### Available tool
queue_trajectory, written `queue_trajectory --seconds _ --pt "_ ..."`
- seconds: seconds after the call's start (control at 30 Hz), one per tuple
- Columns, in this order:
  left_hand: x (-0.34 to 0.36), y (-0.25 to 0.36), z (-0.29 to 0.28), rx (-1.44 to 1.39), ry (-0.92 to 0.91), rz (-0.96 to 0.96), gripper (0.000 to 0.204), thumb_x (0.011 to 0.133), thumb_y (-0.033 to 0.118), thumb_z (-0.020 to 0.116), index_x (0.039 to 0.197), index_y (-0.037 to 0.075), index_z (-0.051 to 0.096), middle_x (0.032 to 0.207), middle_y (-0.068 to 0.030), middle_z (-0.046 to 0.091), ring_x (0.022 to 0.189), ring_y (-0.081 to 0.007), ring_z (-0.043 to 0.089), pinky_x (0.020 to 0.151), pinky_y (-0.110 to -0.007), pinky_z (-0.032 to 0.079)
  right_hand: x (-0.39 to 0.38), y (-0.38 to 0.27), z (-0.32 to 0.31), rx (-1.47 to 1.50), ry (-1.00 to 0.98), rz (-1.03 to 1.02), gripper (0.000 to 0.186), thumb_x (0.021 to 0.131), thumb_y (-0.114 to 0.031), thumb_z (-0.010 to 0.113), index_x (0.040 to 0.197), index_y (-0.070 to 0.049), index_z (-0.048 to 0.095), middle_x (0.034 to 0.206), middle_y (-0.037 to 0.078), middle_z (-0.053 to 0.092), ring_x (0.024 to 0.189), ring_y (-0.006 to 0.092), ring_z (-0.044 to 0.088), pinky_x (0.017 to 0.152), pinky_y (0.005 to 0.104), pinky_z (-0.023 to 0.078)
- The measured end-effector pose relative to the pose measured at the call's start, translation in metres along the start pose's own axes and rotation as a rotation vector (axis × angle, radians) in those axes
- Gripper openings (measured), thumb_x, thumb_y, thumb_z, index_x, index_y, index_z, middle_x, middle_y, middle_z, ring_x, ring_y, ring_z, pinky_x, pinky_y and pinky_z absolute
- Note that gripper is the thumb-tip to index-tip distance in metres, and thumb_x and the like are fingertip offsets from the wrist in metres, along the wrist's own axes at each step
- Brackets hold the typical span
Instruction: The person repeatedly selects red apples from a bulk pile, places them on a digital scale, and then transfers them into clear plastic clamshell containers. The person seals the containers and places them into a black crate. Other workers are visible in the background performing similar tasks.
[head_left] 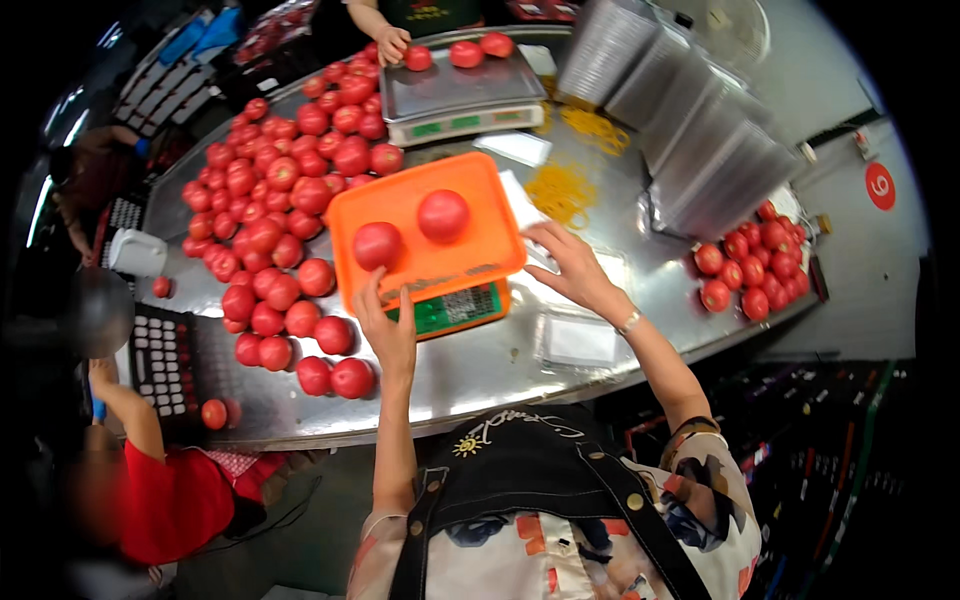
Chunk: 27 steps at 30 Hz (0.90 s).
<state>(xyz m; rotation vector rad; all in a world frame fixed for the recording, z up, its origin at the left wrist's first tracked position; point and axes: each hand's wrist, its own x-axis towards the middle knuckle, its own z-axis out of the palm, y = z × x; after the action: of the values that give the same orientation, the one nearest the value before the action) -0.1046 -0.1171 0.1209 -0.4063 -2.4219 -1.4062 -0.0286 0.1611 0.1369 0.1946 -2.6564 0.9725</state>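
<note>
An orange tray (470,180) rests on a scale with a green display (460,309), and two tomatoes lie in it. The left tomato (377,244) is just beyond the fingertips of my left hand (386,325); whether they touch it I cannot tell. That hand reaches over the tray's near edge, its fingers apart. The other tomato (443,215) sits to the right. My right hand (572,266) is open beside the tray's right edge, thumb and fingers apart, next to some white sheets (521,205).
Many tomatoes (262,236) heap along the steel table's left side; more tomatoes (755,268) lie at right. Across the table, another person's hand (392,44) reaches a second scale (465,85). Stacked clear plastic trays (715,150), yellow rubber bands (560,190) and a flat clear pack (580,340) lie nearby.
</note>
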Motion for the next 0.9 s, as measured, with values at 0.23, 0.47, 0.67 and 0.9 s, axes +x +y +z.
queue_trajectory --seconds 0.23,0.47,0.67,0.9 --pt "0.080 -0.040 0.008 0.200 -0.183 0.100 0.080 0.069 0.018 0.081 0.136 0.005 0.040 0.135 -0.0208 0.040 0.124 -0.0379 0.041 0.104 -0.044 0.037 0.110 -0.017 0.074 -0.150 -0.080 -0.081 0.072 0.071 -0.020 0.077 0.135 -0.016 0.044 0.134 0.018 0.041 0.120 0.0391 0.047 0.099 0.0439 0.044" --pt "0.068 -0.019 0.019 0.084 -0.204 0.085 0.068 0.066 0.016 0.079 0.126 0.008 0.049 0.122 -0.0158 0.049 0.114 -0.0346 0.051 0.096 -0.041 0.045 0.041 -0.013 0.041 0.102 0.147 0.049 0.070 0.065 -0.022 0.080 0.127 -0.013 0.048 0.124 0.017 0.046 0.110 0.0392 0.053 0.091 0.0447 0.049" --pt "-0.027 0.061 0.066 -0.265 -0.569 0.303 0.069 0.064 0.017 0.082 0.125 0.008 0.050 0.124 -0.0176 0.048 0.116 -0.0368 0.050 0.097 -0.042 0.044 -0.109 -0.013 -0.012 -0.024 0.327 0.352 0.069 0.064 -0.016 0.081 0.126 -0.010 0.049 0.123 0.016 0.046 0.110 0.0379 0.054 0.090 0.0420 0.049" --pt "-0.128 0.053 0.148 -0.054 -0.903 0.448 0.069 0.074 0.023 0.076 0.132 0.007 0.042 0.139 -0.0207 0.033 0.132 -0.0415 0.032 0.109 -0.054 0.026 -0.193 0.002 0.010 -0.324 0.255 0.529 0.062 0.076 -0.022 0.073 0.131 -0.009 0.047 0.139 0.019 0.039 0.128 0.0371 0.041 0.106 0.0449 0.033"
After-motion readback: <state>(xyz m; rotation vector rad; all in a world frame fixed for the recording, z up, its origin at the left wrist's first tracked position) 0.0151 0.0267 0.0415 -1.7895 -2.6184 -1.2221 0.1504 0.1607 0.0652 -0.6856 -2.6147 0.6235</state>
